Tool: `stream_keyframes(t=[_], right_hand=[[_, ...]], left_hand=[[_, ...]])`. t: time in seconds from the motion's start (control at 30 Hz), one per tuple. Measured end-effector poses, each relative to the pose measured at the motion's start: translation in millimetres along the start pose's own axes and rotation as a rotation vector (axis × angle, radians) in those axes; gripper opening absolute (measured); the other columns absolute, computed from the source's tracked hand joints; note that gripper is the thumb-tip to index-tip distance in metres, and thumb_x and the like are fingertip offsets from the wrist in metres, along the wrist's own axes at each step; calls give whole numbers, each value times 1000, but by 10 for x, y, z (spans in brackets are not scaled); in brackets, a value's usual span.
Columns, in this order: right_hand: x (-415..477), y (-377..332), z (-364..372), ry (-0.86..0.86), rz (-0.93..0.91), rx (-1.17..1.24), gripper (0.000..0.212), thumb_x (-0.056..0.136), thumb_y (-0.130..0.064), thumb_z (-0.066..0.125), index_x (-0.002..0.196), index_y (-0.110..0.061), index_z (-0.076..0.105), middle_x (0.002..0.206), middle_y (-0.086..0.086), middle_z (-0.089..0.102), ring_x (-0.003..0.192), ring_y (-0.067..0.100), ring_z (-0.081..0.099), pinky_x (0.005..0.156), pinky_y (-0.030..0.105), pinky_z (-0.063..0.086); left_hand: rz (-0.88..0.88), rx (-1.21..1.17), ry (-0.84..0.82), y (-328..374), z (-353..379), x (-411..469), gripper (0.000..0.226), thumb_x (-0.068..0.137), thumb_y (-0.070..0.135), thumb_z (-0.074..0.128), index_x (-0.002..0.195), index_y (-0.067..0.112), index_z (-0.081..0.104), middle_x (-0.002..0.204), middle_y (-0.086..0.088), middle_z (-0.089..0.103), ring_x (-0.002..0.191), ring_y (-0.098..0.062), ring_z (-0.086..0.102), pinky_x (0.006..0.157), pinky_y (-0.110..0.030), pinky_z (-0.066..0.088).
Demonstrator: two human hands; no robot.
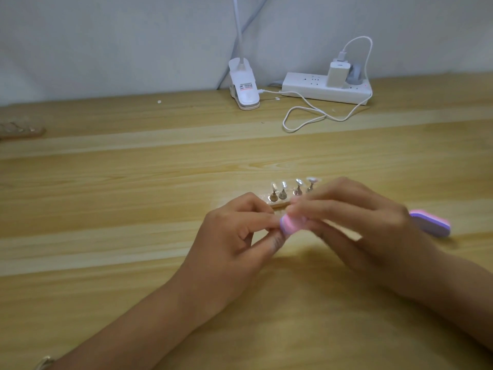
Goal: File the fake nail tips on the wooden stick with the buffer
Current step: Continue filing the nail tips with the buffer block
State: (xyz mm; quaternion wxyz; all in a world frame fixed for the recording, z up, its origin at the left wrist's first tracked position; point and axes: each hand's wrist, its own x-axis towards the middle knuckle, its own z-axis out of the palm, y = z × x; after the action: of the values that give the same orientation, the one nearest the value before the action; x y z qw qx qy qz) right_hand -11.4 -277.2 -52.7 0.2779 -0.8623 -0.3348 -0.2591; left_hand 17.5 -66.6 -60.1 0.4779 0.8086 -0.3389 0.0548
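Note:
A pink and purple buffer (430, 222) runs through my right hand (360, 225), which grips it; one end shows at the fingertips and the other sticks out to the right. My left hand (234, 236) pinches something small against the buffer's near end; the item itself is hidden by fingers and blur. Just behind the hands lies a wooden stick (280, 203) with several small metal stands, each carrying a clear fake nail tip (298, 182).
The wooden table (133, 182) runs back to a grey wall. At the back stand a white clip lamp (244, 86), a white power strip (324, 89) with a charger, and a looping white cable (304, 118). A blurred strip object (18, 129) lies far left.

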Motion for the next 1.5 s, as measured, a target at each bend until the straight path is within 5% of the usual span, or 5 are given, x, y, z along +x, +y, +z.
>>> stream_keyframes(t=[0.1,0.9,1.13,1.33,1.5], right_hand=[[-16,-62,60,-40,-70,8,19,94,0,62,106,-4,76,107,10,70,101,20,65,93,26,49],[3,-5,-39,96,57,25,13,93,-3,66,105,-4,72,107,10,69,102,24,69,90,40,54],[-5,21,-40,109,-2,-22,13,94,-1,64,104,-2,72,107,10,69,101,27,69,87,41,54],[-29,-68,18,104,-122,-27,29,88,6,67,114,-9,67,108,10,69,101,22,66,91,30,52],[-12,0,-32,166,-51,-30,25,90,3,68,112,-10,66,103,11,69,100,25,69,87,39,54]], left_hand=[[9,-3,-24,6,-8,-6,12,86,25,70,87,16,79,80,7,60,51,7,42,53,-5,25],[-57,-217,-45,68,-47,-8,13,87,19,66,90,17,78,87,4,68,42,-4,31,46,-14,26],[-80,-247,-39,58,-43,-8,13,89,19,65,91,18,78,88,0,70,53,-36,48,45,-27,31],[-70,-262,-75,76,-24,-4,14,91,19,65,93,12,76,88,-1,73,81,-26,66,66,-48,49],[-146,-350,-68,108,-41,-14,13,91,18,64,90,15,76,83,3,74,69,-10,67,63,-34,53]])
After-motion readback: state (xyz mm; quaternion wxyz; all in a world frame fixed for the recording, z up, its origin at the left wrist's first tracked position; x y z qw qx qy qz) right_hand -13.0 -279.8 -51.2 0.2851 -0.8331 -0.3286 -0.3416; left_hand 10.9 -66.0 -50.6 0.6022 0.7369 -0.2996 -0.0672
